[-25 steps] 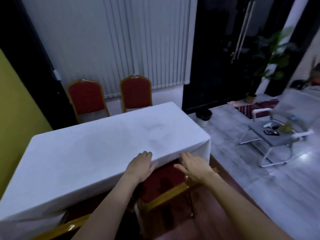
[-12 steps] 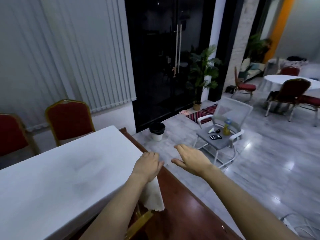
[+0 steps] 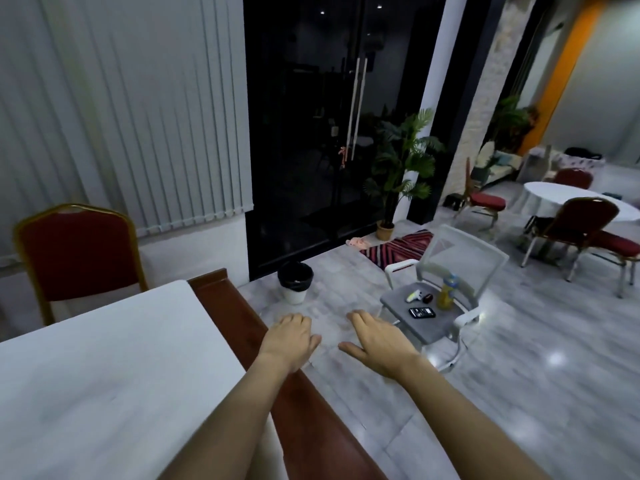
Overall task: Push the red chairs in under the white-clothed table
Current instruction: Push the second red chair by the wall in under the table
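Observation:
The white-clothed table fills the lower left. One red chair with a gold frame stands at the table's far side, its back upright against the blinds. My left hand hovers past the table's right end, palm down, fingers loosely curled and holding nothing. My right hand is beside it over the grey floor, fingers spread and empty. The chair I was touching is out of view below the frame.
A red-brown raised floor edge runs along the table's right end. Beyond it stand a black-lined bin, a white mesh chair carrying small items, a potted plant, and a round white table with red chairs far right.
My view has swung right, away from the table front. Both hands have lifted off the tablecloth edge and red chair and now hang over the floor past the table's end.

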